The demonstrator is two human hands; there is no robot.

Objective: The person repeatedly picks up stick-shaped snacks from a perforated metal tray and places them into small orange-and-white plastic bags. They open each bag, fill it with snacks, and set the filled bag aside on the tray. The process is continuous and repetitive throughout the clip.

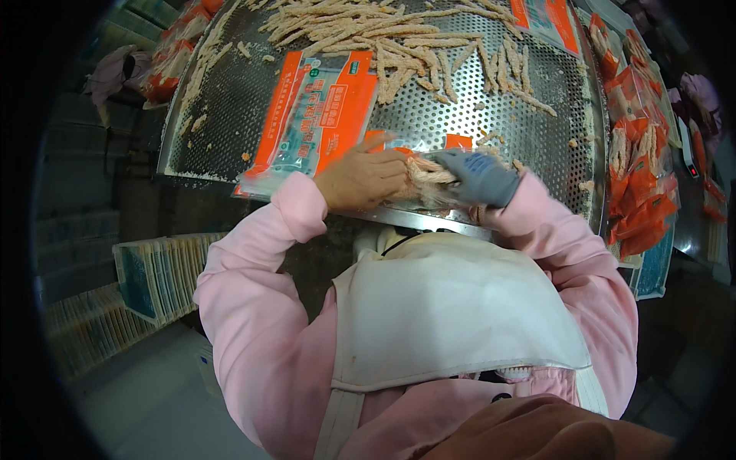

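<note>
My bare left hand (363,177) is at the near edge of a perforated metal tray (224,115), its fingers curled on an orange and clear plastic bag (459,141). Motion blurs these fingers. My right hand (482,177), in a grey glove, grips a bunch of breaded strips (428,171) at the bag; whether the strips are inside it is hard to tell. Flat printed orange and teal bags (313,115) lie in a stack left of my hands. Beyond them is a heap of loose breaded strips (356,29).
Filled bags (638,167) are piled along the tray's right side, more (175,52) at its far left. Another flat bag (546,23) lies at the far right. Stacked plastic trays (167,276) stand at lower left. Parts of other people in pink (701,95) show at the sides.
</note>
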